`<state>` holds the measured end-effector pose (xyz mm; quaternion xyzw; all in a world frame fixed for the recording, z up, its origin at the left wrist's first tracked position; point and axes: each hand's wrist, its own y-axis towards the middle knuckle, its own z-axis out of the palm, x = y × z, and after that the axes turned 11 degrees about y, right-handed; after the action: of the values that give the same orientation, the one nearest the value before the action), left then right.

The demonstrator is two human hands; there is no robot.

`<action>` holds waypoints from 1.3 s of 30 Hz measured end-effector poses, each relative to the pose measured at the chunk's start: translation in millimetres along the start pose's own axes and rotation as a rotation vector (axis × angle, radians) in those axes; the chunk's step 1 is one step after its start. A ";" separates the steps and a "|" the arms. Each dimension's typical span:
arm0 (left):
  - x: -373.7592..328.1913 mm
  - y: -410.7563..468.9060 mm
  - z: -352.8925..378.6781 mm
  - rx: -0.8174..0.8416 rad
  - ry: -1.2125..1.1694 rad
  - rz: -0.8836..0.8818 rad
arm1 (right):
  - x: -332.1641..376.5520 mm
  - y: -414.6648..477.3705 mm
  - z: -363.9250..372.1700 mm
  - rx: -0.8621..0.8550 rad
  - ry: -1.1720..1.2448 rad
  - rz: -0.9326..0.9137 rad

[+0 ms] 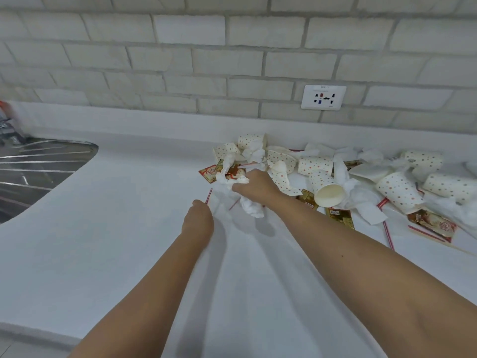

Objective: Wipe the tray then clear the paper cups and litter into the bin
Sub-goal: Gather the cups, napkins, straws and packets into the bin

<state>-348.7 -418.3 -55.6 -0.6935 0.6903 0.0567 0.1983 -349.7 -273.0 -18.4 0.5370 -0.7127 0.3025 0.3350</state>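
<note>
The heap of litter lies on the white countertop [124,228] against the back wall, towards the right: white paper cups dotted red and orange [315,165], all tipped on their sides, mixed with loose white napkins [371,213], gold and brown coffee sachets [338,216] and thin red-and-white striped straws [388,232]. The person's right hand [254,186] reaches to the left end of the heap and grips a crumpled white tissue wad [251,208], fingers curled round it, with a sachet and a straw bunched up at its fingertips. The left hand [198,217] sits just beside it on the bare counter, fingers curled under at the near end of one striped straw [208,195]; whether they actually pinch it I can't tell. A ribbed steel sink drainer [38,164] lies at the far left, and a white wall socket [324,97] is set in the pale brick wall [180,58].
</note>
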 end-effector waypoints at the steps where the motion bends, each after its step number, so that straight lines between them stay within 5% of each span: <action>1: -3.1 -2.1 0.5 0.003 -0.023 0.026 | -2.2 -4.8 -5.7 -0.009 0.027 0.011; 9: -55.2 -37.5 7.2 0.020 -0.015 0.309 | -26.0 -66.4 -60.6 -0.157 0.157 0.109; 23: -174.5 -162.5 61.5 0.365 -0.378 0.661 | -91.6 -231.2 -183.1 -0.203 -0.018 0.547; 39: -249.0 -383.8 178.1 0.870 -0.033 1.044 | -221.5 -452.8 -257.6 -0.118 -0.040 1.052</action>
<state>52.1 -134.7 -55.3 -0.1254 0.8915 -0.1275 0.4163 172.0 -53.4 -11.1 0.0926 -0.9078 0.3789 0.1539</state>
